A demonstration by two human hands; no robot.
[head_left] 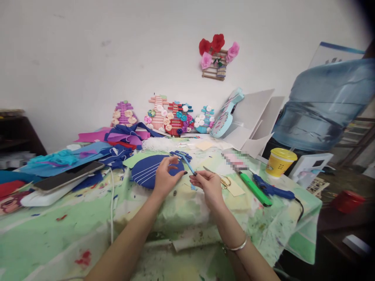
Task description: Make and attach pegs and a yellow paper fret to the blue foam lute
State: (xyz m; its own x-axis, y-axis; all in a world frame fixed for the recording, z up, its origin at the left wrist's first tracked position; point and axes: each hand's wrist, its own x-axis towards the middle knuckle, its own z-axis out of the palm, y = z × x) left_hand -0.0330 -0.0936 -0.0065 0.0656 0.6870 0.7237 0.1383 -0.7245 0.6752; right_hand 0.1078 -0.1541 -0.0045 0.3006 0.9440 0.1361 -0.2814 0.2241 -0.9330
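A dark blue pipa-shaped craft piece point(146, 170) with white strings across its round body lies on the table, its pegged neck pointing away to the right. My left hand point(166, 175) rests over the right part of that body. Its fingers are curved and its thumb stands apart, with nothing visible between them. Just to the right, my right hand point(208, 185) pinches the lower end of a slim light blue stick point(189, 164), which slants up and left toward the craft's neck. Gold-handled scissors point(225, 181) lie right beside the right hand.
On the right are a green utility knife point(255, 190), a blue glue gun point(272, 188), a yellow cup point(280, 163) and a large water bottle point(322, 105). Coloured fabric and a phone point(68, 176) lie left, near a white cable point(111, 207). Flowered pipa crafts point(175, 121) line the wall.
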